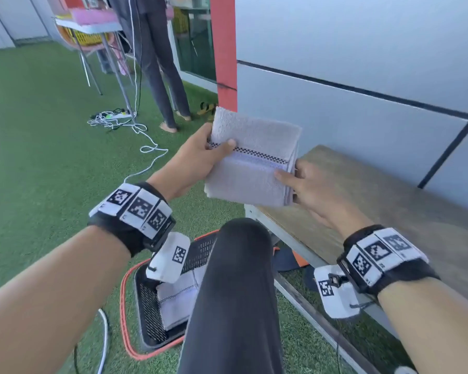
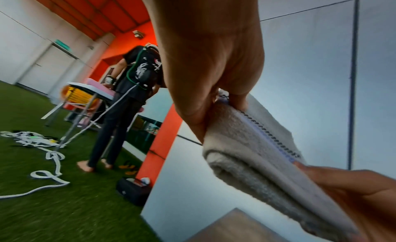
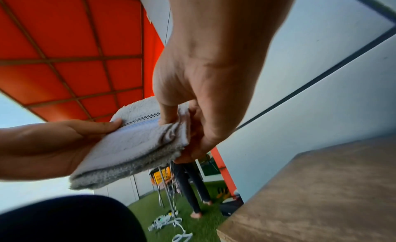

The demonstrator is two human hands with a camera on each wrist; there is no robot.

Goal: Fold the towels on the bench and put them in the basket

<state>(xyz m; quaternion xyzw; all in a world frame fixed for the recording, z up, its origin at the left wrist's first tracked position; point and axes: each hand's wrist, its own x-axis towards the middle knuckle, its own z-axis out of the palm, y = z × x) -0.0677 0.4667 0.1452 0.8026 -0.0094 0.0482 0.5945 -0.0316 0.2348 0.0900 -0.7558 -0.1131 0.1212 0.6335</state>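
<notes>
A folded grey towel [image 1: 254,155] with a black-and-white checked stripe is held in the air, over the left end of the wooden bench [image 1: 376,201]. My left hand [image 1: 200,155] grips its left edge, thumb on top by the stripe. My right hand [image 1: 308,184] pinches its right edge, thumb on top and fingers beneath. The left wrist view shows the towel [image 2: 257,154] from its side, in stacked layers; the right wrist view shows the towel [image 3: 133,147] between both hands. A black mesh basket [image 1: 149,309] with an orange rim sits on the grass below, with a folded towel [image 1: 176,300] inside.
My knee [image 1: 241,265] in dark trousers rises between the basket and the bench. A person [image 1: 157,63] stands at a folding table [image 1: 92,25] on the far grass. White cables and a power strip [image 1: 114,117] lie on the turf. A grey panelled wall [image 1: 362,63] backs the bench.
</notes>
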